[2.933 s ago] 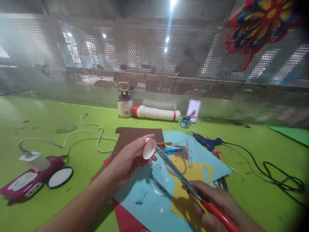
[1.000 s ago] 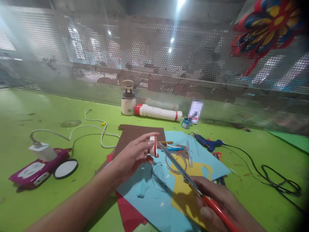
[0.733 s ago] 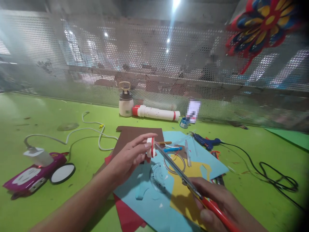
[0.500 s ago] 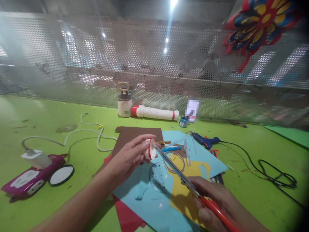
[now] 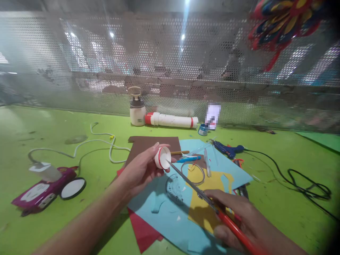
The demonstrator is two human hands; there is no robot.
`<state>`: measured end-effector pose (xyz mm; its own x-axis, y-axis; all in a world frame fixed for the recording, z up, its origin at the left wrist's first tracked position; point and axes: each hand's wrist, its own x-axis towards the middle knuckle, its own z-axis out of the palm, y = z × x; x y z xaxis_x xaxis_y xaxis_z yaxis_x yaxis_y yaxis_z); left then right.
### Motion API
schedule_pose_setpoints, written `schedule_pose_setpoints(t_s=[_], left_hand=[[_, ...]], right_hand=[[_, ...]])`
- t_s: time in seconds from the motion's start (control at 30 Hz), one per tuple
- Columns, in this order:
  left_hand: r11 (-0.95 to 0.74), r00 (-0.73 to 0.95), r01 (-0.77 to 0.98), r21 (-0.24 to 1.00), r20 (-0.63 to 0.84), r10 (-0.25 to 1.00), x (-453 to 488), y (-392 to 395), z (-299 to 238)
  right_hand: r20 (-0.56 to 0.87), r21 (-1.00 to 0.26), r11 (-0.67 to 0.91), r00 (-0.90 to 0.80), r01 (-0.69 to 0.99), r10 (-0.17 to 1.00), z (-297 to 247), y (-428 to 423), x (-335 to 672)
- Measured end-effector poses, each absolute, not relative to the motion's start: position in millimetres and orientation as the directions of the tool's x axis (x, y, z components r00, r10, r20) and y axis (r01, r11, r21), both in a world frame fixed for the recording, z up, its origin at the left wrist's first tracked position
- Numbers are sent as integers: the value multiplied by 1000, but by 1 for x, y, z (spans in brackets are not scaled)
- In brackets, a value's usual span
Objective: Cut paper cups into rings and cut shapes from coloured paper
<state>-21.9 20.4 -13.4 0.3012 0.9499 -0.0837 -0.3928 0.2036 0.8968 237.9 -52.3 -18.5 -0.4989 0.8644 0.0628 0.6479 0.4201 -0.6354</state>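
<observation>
My left hand (image 5: 145, 164) is closed around a small white paper cup (image 5: 160, 158) with a red band, its round opening tilted towards me and to the right. My right hand (image 5: 236, 216) grips the red handles of a pair of long-bladed scissors (image 5: 195, 187). Their blades look nearly closed, and the tips reach the cup's rim; whether they touch it I cannot tell. Beneath both hands lie blue paper (image 5: 148, 223), yellow paper (image 5: 199, 209) and a clear protractor (image 5: 174, 188). A roll of tape (image 5: 203, 175) rests just beyond the scissors.
At the back stand a pump sprayer (image 5: 137, 113), a white tube (image 5: 172, 121) with red ends and a small blue jar (image 5: 202, 130). A glue gun (image 5: 228, 149) trails a black cord on the right. A purple power strip (image 5: 45, 194) with a white cable lies left.
My left hand has turned the cup so its open end now faces me more. The scissors' tips have shifted slightly down and left. The whole view has tilted a little.
</observation>
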Motion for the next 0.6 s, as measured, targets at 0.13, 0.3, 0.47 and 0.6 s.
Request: schedule_pose_setpoints(t_s=[0.13,0.3,0.47,0.6], left_hand=[[270,281,-430,862,-157,947,-23,21,-12],[276,355,-485,830,-102,929,-29,20,-12],[226,378,-456,861,-42,925,-30,22,-13],[195,373,-435,879,-21,927,-30,24,-13]], right_hand=[[6,-531,403,-473,745,881,-18,-54,235],[-2,-450,383,-430,807,903,-20,-54,235],[-36,-492,375,-448,786,893,-18,-54,236],[-62,-557,354,-463,751,884,-18,-53,239]])
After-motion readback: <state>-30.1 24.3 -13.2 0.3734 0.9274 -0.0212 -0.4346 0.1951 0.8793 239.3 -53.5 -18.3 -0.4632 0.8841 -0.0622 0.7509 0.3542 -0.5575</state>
